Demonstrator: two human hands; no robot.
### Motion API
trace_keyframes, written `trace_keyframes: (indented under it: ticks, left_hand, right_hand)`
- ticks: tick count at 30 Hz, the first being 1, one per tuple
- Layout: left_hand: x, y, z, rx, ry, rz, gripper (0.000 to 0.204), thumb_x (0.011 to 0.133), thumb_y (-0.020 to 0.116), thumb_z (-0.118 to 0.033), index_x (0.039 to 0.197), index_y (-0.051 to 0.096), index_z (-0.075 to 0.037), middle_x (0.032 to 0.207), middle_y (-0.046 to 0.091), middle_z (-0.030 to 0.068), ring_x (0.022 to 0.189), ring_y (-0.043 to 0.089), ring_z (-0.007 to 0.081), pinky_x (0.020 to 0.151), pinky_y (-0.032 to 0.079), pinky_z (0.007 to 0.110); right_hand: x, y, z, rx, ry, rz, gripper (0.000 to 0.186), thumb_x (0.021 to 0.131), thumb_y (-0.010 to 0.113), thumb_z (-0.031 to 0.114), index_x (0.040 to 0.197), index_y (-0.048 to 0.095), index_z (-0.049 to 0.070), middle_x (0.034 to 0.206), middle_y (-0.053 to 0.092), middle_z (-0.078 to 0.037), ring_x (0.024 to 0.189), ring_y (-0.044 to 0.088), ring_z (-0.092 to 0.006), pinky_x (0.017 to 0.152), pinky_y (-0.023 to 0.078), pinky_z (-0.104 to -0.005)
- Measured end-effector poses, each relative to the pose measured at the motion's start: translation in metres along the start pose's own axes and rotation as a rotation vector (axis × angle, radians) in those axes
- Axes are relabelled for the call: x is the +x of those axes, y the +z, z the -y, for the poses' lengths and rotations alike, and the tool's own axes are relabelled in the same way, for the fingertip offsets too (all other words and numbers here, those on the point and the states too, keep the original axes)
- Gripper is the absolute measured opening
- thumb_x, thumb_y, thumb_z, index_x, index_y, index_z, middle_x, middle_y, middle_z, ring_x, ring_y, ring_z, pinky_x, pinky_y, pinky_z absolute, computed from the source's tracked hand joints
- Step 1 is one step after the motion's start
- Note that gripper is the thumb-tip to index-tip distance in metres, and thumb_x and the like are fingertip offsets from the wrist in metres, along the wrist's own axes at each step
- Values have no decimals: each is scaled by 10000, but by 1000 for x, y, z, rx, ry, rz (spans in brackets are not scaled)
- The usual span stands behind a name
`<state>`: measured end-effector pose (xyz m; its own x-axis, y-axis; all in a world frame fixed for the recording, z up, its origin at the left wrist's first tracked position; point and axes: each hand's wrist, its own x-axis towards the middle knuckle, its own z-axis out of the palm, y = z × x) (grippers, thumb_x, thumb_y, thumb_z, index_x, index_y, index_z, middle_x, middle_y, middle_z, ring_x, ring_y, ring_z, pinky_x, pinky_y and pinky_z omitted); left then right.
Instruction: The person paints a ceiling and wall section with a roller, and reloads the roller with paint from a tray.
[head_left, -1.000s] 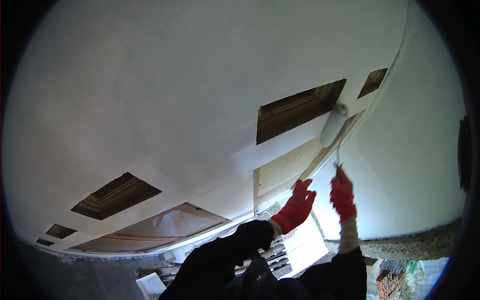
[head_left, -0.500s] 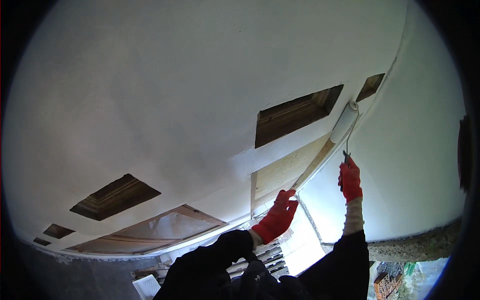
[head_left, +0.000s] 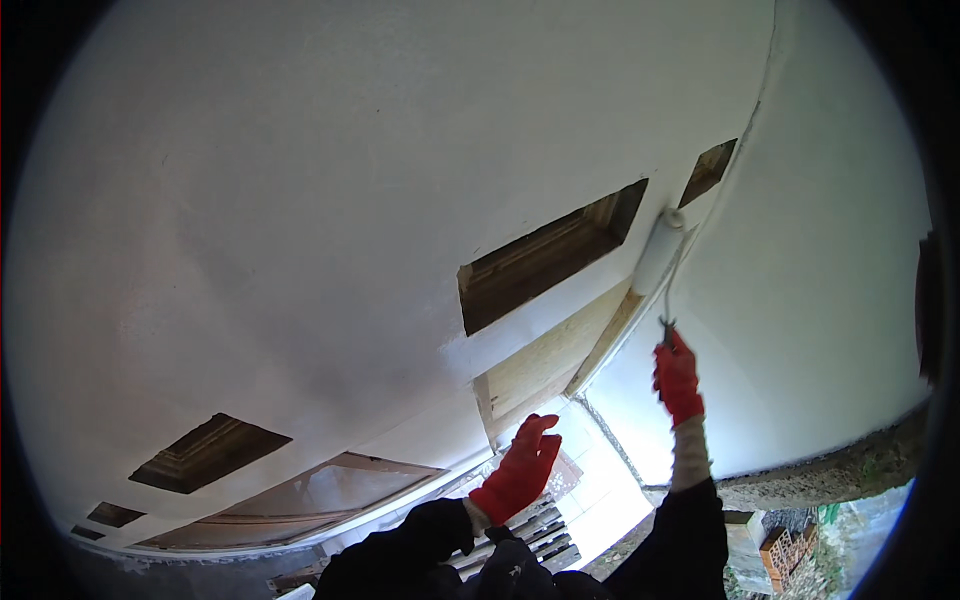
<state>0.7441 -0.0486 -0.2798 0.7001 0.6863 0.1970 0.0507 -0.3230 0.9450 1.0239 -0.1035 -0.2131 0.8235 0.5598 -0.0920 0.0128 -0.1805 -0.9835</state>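
White surface (head_left: 300, 200) meets second white face (head_left: 820, 300) along a seam (head_left: 716, 208) at its R edge. Paint roller (head_left: 657, 255) lies nr that edge, btwn large opening (head_left: 550, 260) and seam, upper end just below small opening (head_left: 708, 173). Poss. faults: roller end may catch small opening's lower corner if stroke runs too high; drift toward boarded panel (head_left: 550, 358) may smear it; excess coating, if any, could drip on wood slats (head_left: 540, 530) below. R hand (head_left: 679, 380): closed around roller handle (head_left: 667, 325), mostly hidden. L hand (head_left: 520, 468): half-open, fingers bent, no item seen; contact w/ panel can't be confirmed.
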Motion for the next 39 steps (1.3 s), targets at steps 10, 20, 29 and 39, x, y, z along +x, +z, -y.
trace_keyframes:
  ticks: [10,20,29,39]
  left_hand:
    - [-24,-46,10,68,-59,-92,291,893,543,-43,1171,458,-41,1146,509,153,981,592,238,834,468,330]
    - [-52,-53,28,328,263,55,199,921,514,-112,1087,522,-2,1172,490,170,1057,509,316,911,432,369]
    - [-62,-87,-4,-466,-401,89,274,964,461,-155,1162,469,35,1142,512,147,1026,586,275,883,483,345]
    - [-65,-88,-10,-426,-437,94,297,984,406,-206,1158,467,27,1128,531,138,985,610,261,882,474,343]
  right_hand:
    - [96,-24,31,-12,-49,-32,66,877,483,178,831,480,132,485,362,59,337,346,-74,300,299,-243]
    - [-150,34,20,-187,200,342,490,865,446,45,1344,447,148,596,470,24,376,394,-60,324,358,-242]
    - [-174,48,17,-87,221,369,539,829,566,88,1350,432,116,638,533,-21,458,475,-87,410,420,-269]
    - [39,-34,3,23,58,3,207,846,498,128,1024,591,76,551,449,-13,392,430,-122,319,368,-296]
